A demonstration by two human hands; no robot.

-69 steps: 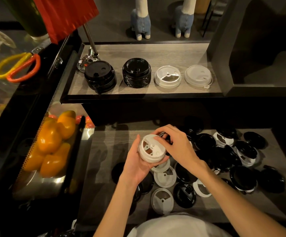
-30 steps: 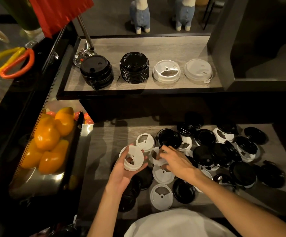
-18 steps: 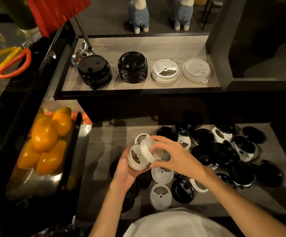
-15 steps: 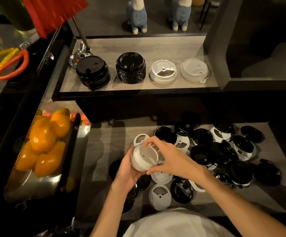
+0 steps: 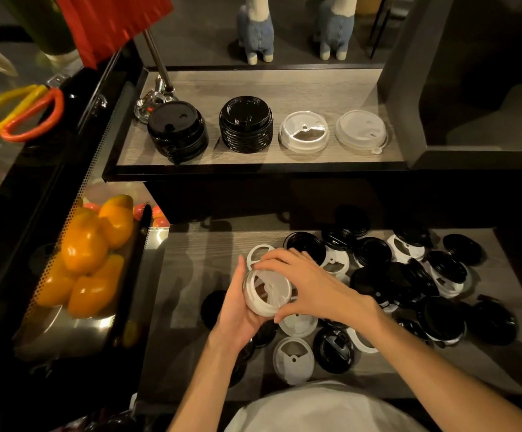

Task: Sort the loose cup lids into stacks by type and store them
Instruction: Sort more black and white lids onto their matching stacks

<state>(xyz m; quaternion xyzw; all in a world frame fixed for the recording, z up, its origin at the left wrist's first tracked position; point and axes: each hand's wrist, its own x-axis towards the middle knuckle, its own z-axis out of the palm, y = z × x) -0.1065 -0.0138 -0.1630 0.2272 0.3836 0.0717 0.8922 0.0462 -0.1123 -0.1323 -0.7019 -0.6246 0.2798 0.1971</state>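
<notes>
Your left hand cups a small stack of white lids from below and from the left, fingers curled round its rim, just above the near desk. Your right hand comes over the stack from the right, with its fingertips curled on the far edge and its thumb on the near edge, so both hands are clamped on the same stack. The top lid shows its cut-out openings and a centre hub.

Beneath and to the right of your hands, loose lids lie scattered on the desk: a white lid with a wedge opening lies nearest you, a black lid sits just beside it on the right, and another white lid peeks out on the far side of your hands. A heap of mixed black and white lids spreads to the right, many overlapping.

On the far shelf four sorted stacks stand in a row, apart from each other: from the left, a stack of black lids with sip holes, a stack of ridged black lids, a clear lid stack and a frosted white lid stack.

To the left, orange peppers fill a metal tray, and scissors with yellow and orange handles lie on the far left.
</notes>
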